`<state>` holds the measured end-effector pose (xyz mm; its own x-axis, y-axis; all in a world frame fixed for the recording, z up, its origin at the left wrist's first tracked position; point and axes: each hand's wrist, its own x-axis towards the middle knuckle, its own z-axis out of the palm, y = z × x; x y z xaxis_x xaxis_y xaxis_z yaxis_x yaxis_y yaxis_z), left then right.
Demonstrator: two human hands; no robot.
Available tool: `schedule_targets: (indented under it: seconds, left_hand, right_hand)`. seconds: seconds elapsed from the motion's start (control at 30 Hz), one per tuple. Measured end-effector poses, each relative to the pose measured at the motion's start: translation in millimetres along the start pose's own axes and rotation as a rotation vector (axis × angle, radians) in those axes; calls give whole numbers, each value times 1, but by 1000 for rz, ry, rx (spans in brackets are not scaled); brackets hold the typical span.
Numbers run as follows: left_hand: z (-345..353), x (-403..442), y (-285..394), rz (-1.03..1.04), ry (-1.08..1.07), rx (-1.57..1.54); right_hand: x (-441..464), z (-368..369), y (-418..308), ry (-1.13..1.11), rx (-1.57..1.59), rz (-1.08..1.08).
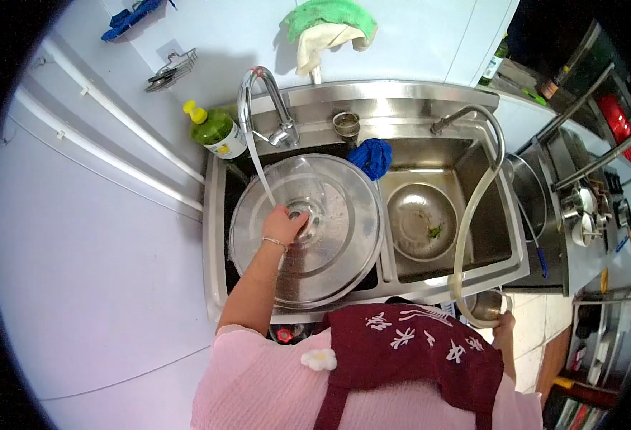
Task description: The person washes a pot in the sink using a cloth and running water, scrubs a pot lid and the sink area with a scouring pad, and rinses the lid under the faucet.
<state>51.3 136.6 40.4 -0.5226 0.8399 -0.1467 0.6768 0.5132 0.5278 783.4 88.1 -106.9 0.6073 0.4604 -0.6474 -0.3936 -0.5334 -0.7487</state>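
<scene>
My left hand point(281, 226) is at the centre of a large round metal lid point(344, 247) over the left sink basin, its fingers closed round the small knob. Water runs from the curved chrome faucet point(284, 107) in a stream beside that hand. Low at the right, below the sink's front edge, my right hand point(503, 326) grips a small metal pot point(485, 307), partly hidden by a pale hose point(466, 236) whose end hangs over it. The fingers of this hand show only in part.
A green soap bottle point(219, 132) stands left of the faucet. A blue cloth point(371, 158) lies on the divider. In the right basin sits a metal bowl point(421, 215) with green scraps. Pans and a rack stand farther right.
</scene>
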Motion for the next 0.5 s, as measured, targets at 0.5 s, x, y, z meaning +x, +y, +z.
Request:
schedule_targets:
  seconds: [0.5]
  left_hand:
    - [17, 14, -11, 28, 43, 82]
  right_hand:
    - [-31, 9, -8, -48, 58, -51]
